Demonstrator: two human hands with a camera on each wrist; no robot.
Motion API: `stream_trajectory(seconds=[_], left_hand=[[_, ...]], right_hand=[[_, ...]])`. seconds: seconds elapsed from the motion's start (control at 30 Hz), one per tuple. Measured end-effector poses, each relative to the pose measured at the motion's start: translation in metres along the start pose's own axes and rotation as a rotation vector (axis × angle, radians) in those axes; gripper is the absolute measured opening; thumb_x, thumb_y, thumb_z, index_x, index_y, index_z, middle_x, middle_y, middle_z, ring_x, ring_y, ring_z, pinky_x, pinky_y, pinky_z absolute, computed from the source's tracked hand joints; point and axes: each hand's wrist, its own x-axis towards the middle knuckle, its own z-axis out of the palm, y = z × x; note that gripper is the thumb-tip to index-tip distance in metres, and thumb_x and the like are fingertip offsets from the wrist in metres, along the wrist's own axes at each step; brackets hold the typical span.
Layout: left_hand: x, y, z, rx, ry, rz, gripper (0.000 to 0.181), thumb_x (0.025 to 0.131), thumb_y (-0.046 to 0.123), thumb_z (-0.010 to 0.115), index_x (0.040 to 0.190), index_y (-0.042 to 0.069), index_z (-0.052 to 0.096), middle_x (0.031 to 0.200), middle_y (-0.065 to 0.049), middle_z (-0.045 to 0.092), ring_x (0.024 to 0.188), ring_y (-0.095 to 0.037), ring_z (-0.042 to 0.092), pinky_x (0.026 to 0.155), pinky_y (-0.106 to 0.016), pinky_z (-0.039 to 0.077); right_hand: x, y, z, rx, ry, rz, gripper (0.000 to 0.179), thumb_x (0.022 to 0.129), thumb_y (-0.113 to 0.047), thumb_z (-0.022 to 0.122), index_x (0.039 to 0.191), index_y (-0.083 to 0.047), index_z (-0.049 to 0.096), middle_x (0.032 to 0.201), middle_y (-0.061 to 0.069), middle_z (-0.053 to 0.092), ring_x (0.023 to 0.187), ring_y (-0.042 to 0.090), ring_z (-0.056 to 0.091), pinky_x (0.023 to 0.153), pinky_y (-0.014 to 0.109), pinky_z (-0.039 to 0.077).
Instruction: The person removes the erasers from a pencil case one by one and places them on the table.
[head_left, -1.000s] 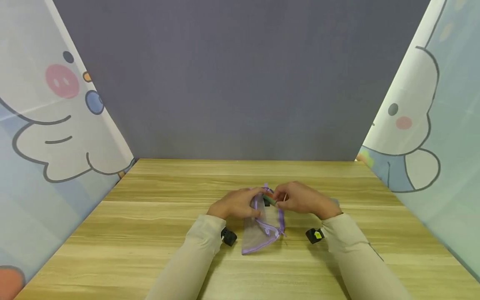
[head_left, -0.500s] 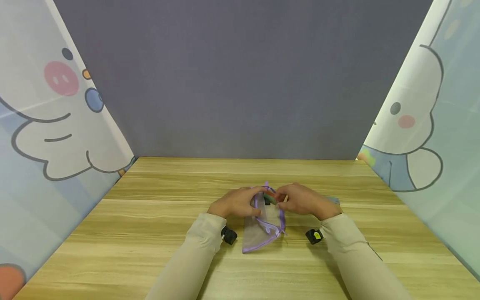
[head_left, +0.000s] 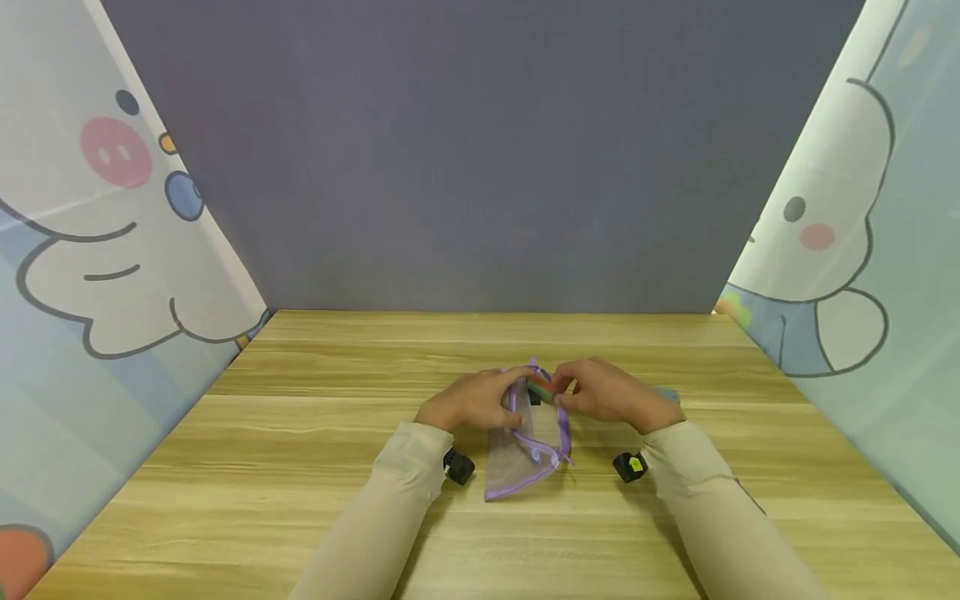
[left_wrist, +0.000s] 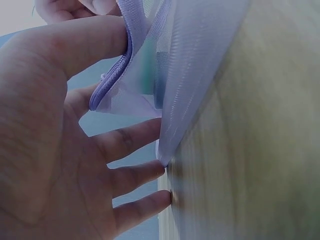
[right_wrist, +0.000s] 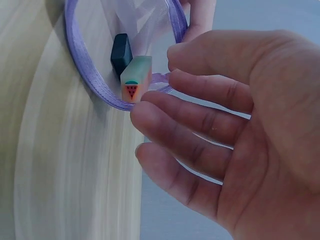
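A pale mesh zip pouch [head_left: 513,471] with purple trim lies on the table, its mouth spread wide. My left hand [head_left: 476,400] touches the mouth with thumb and index finger apart; in the left wrist view its thumb [left_wrist: 95,42] presses the zip edge while the other fingers extend. At the pouch's right rim, my right hand [head_left: 607,393] pinches the purple edge between thumb and index finger, the remaining fingers loosely bent. Inside the mouth sit a green-and-orange block [right_wrist: 136,75] with a watermelon picture and a dark block [right_wrist: 121,52].
A grey-blue thing [head_left: 667,394] lies behind my right wrist, mostly hidden. Something dark and thin [head_left: 750,496] shows beside the right sleeve. The wooden table [head_left: 360,358] ends at a grey panel [head_left: 480,167], with printed curtains [head_left: 810,317] on both sides.
The head view has tilted down slightly. My right hand's fingertips have drawn a little closer to the pouch rim. The left hand and the pouch stay nearly in place.
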Motion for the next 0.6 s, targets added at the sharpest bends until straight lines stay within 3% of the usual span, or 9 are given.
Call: stream_trajectory(seconds=[0.2,0.4,0.6], left_hand=[[-0.0020,0.0010,-0.0015,0.014,0.003,-0.011,0.079,0.086,0.042,0.073,0.155,0.045,0.034,0.137,-0.003,0.058,0.111,-0.018,0.057,0.085,-0.041,0.049],[-0.0013,0.0004,-0.0010,0.008,0.011,0.013,0.073,0.085,0.042,0.073,0.150,0.050,0.040,0.143,0.001,0.055,0.118,-0.019,0.055,0.091,-0.043,0.048],[-0.0021,-0.0009,-0.0001,0.001,0.002,0.004,0.081,0.087,0.042,0.072,0.156,0.047,0.030,0.145,-0.001,0.053,0.122,-0.019,0.053,0.095,-0.041,0.047]], right_hand=[[0.0017,0.0005,0.0017,-0.001,0.019,-0.022,0.018,0.094,-0.012,0.068,0.111,-0.009,0.073,0.107,0.002,0.071,0.089,0.015,0.065,0.073,0.035,0.054],[0.0025,0.0029,0.0047,0.003,0.011,-0.020,0.020,0.095,-0.012,0.068,0.114,-0.008,0.072,0.110,0.004,0.070,0.094,0.018,0.066,0.075,0.036,0.055],[0.0048,0.0048,0.0086,-0.003,0.008,-0.014,0.021,0.096,-0.013,0.067,0.115,-0.006,0.071,0.110,0.006,0.070,0.089,0.015,0.065,0.075,0.036,0.054]])
